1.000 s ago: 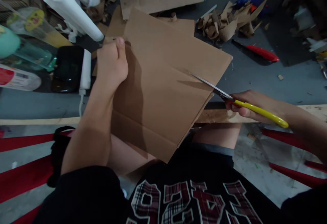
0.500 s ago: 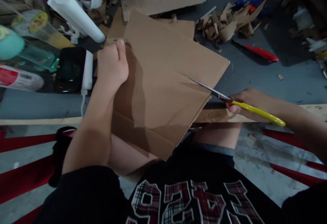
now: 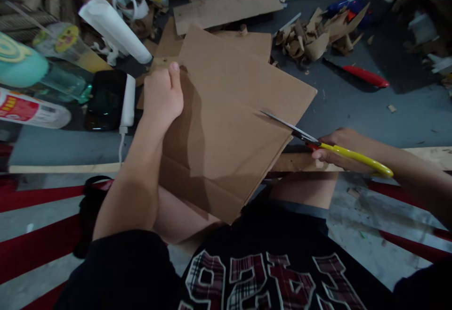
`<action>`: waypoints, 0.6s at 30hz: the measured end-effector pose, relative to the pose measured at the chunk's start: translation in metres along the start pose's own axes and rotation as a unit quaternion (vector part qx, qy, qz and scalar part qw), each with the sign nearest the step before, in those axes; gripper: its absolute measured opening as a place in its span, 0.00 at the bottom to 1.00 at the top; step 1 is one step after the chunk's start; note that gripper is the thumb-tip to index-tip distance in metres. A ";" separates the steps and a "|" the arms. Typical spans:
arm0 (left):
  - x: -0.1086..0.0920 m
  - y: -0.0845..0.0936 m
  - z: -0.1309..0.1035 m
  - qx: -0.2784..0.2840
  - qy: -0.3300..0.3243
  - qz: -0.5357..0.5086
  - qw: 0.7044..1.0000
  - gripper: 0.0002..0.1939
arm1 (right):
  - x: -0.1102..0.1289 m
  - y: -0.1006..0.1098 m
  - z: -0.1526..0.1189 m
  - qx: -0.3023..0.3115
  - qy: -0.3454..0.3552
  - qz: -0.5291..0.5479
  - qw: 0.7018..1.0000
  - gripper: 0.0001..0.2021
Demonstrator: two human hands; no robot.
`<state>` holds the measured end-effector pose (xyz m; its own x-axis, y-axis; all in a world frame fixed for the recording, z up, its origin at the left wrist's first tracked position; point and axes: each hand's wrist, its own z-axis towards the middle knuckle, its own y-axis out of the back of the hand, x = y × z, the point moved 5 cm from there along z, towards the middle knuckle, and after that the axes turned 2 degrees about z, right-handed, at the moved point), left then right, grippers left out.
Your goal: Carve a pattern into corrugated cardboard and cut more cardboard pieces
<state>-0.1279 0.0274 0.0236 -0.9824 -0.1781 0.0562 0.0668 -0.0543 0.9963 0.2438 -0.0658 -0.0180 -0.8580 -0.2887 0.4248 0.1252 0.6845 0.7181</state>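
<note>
A folded sheet of brown cardboard (image 3: pixel 226 107) lies tilted over the table's front edge, its near corner above my lap. My left hand (image 3: pixel 163 91) is closed on its left side, thumb on top and the other fingers hidden. In my right hand (image 3: pixel 335 147) are scissors (image 3: pixel 353 154) with yellow handles, pointing left. One blade lies over the cardboard's right part, its tip near the sheet's middle; the other blade seems hidden beneath. My right fingers are partly covered by the handles.
Beyond the sheet lie a cardboard strip (image 3: pixel 229 8) and a pile of cardboard scraps (image 3: pixel 310 36). A red-handled cutter (image 3: pixel 367 75) rests at right. On the left are a white roll (image 3: pixel 115 29), a black device (image 3: pixel 106 100), a cup (image 3: pixel 70 46) and a bottle (image 3: pixel 33 108).
The whole view has shifted slightly, so things at left appear further right. My hands, the scissors and the cardboard keep almost the same places relative to each other.
</note>
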 end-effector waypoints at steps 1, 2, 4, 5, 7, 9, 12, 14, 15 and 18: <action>0.000 0.000 0.000 0.000 0.000 0.002 1.000 0.37 | -0.001 -0.001 0.000 -0.007 -0.001 -0.014 1.000 0.37; 0.000 0.000 0.000 0.000 0.000 0.004 1.000 0.37 | -0.002 -0.001 0.001 -0.011 -0.001 -0.021 1.000 0.37; 0.000 0.000 -0.001 -0.001 -0.004 0.008 1.000 0.37 | -0.003 -0.003 0.001 -0.020 0.006 -0.028 0.999 0.37; -0.001 0.000 -0.001 -0.001 -0.006 0.009 1.000 0.37 | -0.003 -0.003 0.001 -0.030 0.013 -0.032 0.999 0.37; -0.002 0.001 -0.001 -0.001 -0.009 0.011 1.000 0.37 | -0.002 -0.003 0.001 -0.050 0.026 -0.040 0.998 0.37; -0.002 0.002 -0.002 0.002 -0.008 0.011 1.000 0.38 | 0.000 -0.003 0.001 -0.063 0.033 -0.045 0.996 0.37; -0.002 0.006 -0.004 0.004 -0.001 0.007 1.000 0.37 | 0.002 -0.005 0.002 -0.068 0.030 -0.048 0.996 0.38; -0.002 0.010 -0.004 -0.001 0.001 0.003 1.000 0.35 | 0.004 -0.006 0.003 -0.062 0.026 -0.043 0.997 0.38; -0.002 0.012 -0.005 -0.003 0.001 0.002 1.000 0.34 | 0.005 -0.007 0.003 -0.057 0.023 -0.040 0.997 0.38; -0.002 0.013 -0.005 -0.001 -0.001 0.001 1.000 0.33 | 0.007 -0.007 0.002 -0.042 0.020 -0.022 0.999 0.38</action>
<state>-0.1242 0.0220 0.0359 -0.9826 -0.1761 0.0590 0.0699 -0.0563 0.9960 0.2360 -0.0715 -0.0210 -0.8436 -0.3447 0.4117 0.1301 0.6126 0.7796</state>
